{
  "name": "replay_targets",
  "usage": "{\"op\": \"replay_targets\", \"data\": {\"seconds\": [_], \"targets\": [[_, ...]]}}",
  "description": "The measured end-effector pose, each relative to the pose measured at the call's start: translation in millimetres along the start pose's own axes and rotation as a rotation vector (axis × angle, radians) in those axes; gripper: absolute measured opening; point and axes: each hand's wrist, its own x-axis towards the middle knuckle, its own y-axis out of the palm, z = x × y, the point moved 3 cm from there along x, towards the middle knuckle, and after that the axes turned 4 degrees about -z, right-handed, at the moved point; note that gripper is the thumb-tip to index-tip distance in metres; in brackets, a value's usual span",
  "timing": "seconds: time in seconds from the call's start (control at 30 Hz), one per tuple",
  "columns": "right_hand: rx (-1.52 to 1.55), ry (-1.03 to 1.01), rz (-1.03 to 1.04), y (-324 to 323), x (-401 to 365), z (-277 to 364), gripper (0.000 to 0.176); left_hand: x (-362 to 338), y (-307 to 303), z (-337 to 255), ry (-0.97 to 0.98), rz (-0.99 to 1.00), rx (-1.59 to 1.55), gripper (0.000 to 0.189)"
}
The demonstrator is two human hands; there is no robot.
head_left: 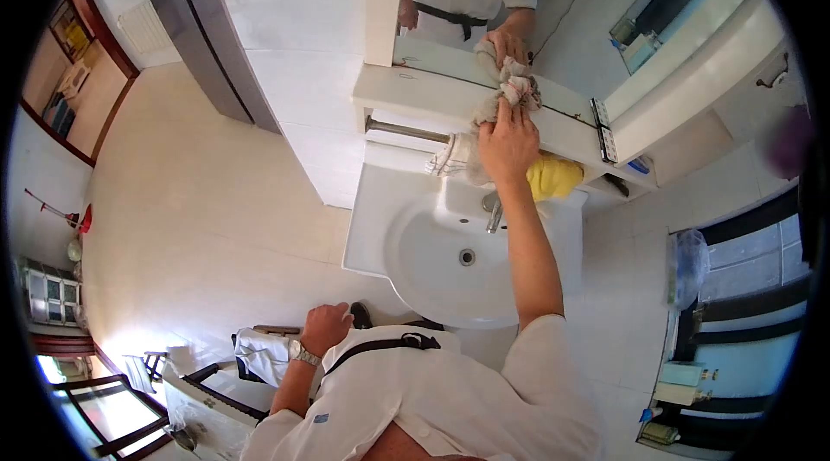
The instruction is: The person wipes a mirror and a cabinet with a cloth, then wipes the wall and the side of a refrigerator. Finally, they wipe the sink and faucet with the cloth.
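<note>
My right hand (508, 148) reaches up over the sink and presses a crumpled, greyish rag (519, 91) on the white ledge (432, 96) at the foot of the mirror (575, 24). The fingers lie over the rag, partly hiding it, and the mirror reflects both. Beneath that hand, a yellow cloth (555, 177) and a pale striped towel (456, 158) hang from a metal rail (402, 128). My left hand (327, 328), a watch on its wrist, is held by my waist with curled fingers; nothing shows in it.
Below the ledge is a white washbasin (367, 227) with a metal tap (494, 212). A dark, dotted strip (603, 128) stands at the ledge's right end. A tall grey door edge (194, 24) is at upper left. Bottles (683, 383) and a plastic bag (689, 266) are at right.
</note>
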Motion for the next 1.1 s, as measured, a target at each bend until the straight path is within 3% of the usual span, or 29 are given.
{"op": "replay_targets", "data": {"seconds": [0.17,0.23,0.27,0.33,0.37,0.5,0.67,0.83,0.9,0.93,1.1], "targets": [[0.080,-0.035,-0.084,13,-8,29,0.039,-10,-12,16,-0.054,0.023,0.011,0.019],[0.299,0.215,-0.100,22,-19,24,0.043,-15,-17,24,-0.074,-0.010,-0.017,0.019],[0.302,0.211,-0.102,24,-25,30,0.043,-17,-18,29,-0.075,-0.016,-0.018,0.019],[0.750,0.411,-0.313,25,-41,38,0.045,-23,-20,40,-0.112,-0.034,-0.020,0.019],[0.755,0.406,-0.311,28,-47,48,0.045,-26,-20,44,-0.117,-0.038,-0.022,0.019],[0.655,0.254,-0.354,28,-48,105,0.038,-36,-24,55,-0.169,-0.054,-0.027,0.020],[0.427,-0.206,-0.124,43,-32,156,0.047,-49,-26,65,-0.214,-0.071,-0.018,0.021],[0.275,-0.200,-0.138,55,2,186,0.045,-60,-17,76,-0.232,-0.115,-0.001,0.022],[0.192,-0.215,0.029,68,18,194,0.039,-58,-16,74,-0.219,-0.102,-0.001,0.022],[0.175,-0.251,-0.036,69,22,198,0.024,-57,-16,74,-0.213,-0.094,-0.001,0.021],[0.112,-0.294,-0.034,71,19,197,0.035,-42,-16,70,-0.162,-0.087,-0.002,0.021]]}}
